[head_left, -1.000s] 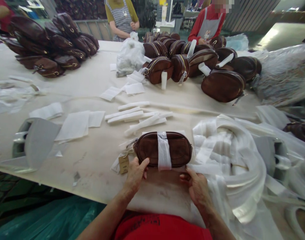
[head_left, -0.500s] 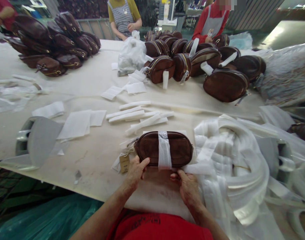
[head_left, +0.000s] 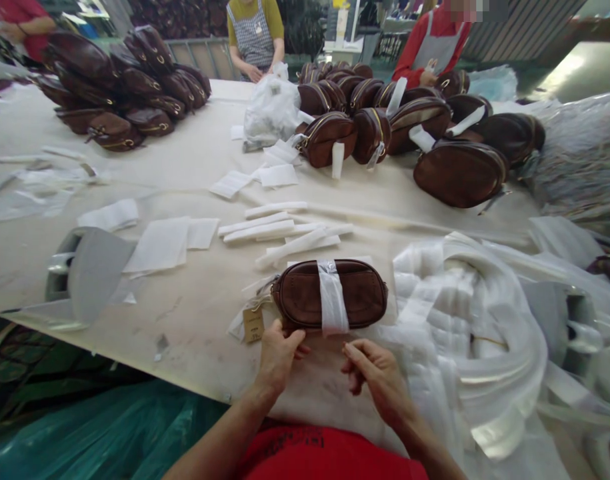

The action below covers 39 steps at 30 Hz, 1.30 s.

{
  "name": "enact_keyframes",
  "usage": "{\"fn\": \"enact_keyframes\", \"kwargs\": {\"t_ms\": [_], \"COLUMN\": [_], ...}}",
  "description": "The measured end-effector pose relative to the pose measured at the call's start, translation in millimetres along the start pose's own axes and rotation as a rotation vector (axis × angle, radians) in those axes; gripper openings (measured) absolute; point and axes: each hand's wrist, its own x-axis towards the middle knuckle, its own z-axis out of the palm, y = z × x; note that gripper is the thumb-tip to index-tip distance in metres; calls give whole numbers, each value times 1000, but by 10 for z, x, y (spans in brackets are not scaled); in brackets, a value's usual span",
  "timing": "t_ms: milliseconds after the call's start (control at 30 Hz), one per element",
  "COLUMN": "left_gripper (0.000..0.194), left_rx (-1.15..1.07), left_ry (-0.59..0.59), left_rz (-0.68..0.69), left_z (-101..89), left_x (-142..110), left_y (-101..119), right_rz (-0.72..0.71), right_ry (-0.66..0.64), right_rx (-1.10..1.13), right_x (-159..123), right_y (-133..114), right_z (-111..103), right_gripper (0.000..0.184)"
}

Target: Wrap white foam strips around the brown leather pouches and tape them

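A small brown leather pouch (head_left: pixel 305 297) lies flat near the table's front edge, with a white wrap band (head_left: pixel 331 303) around its middle. A tan paper tag (head_left: pixel 253 325) hangs off its left end. My left hand (head_left: pixel 279 355) rests at the pouch's lower left edge, fingers curled against it. My right hand (head_left: pixel 375 370) is just below the band's lower end, fingers pinched together, and what they pinch is too small to make out.
White foam strips (head_left: pixel 275 230) and paper sheets (head_left: pixel 157 245) lie beyond the pouch. A heap of white plastic bags (head_left: pixel 479 333) fills the right. Piles of brown bags (head_left: pixel 425 130) sit at the back right, with more brown bags (head_left: pixel 119 87) at the back left. Two people work across the table.
My right hand moved left from the pouch's right corner to below the band and closed into a pinch. My left hand's thumb came off the pouch top. The pouch stayed put.
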Motion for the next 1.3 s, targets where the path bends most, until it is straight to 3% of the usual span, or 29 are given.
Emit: {"fn": "enact_keyframes", "kwargs": {"t_ms": [67, 167, 267, 367, 467, 833, 1300], "left_gripper": [18, 15, 17, 19, 18, 27, 23], "left_rx": [-30, -56, -82, -101, -99, -88, -285], "left_ry": [45, 73, 94, 99, 96, 49, 196], "left_rz": [-24, -47, -55, -46, -43, -23, -115], "left_z": [52, 81, 86, 96, 102, 117, 220], "left_x": [11, 33, 44, 49, 60, 71, -84], "left_y": [-6, 12, 51, 94, 118, 127, 117], "right_rz": [-300, -770, -978, -951, -920, -962, -1026], "right_ry": [87, 272, 412, 465, 490, 489, 444], "right_rx": [-247, -646, -984, -1235, -1361, -1353, -1348], "right_x": [36, 306, 696, 968, 1043, 1022, 1022], "right_y": [-126, -344, -469, -464, -407, -365, -323], "right_z": [-7, -76, -129, -102, -51, -69, -136], "right_gripper": [36, 25, 27, 31, 32, 32, 33]}}
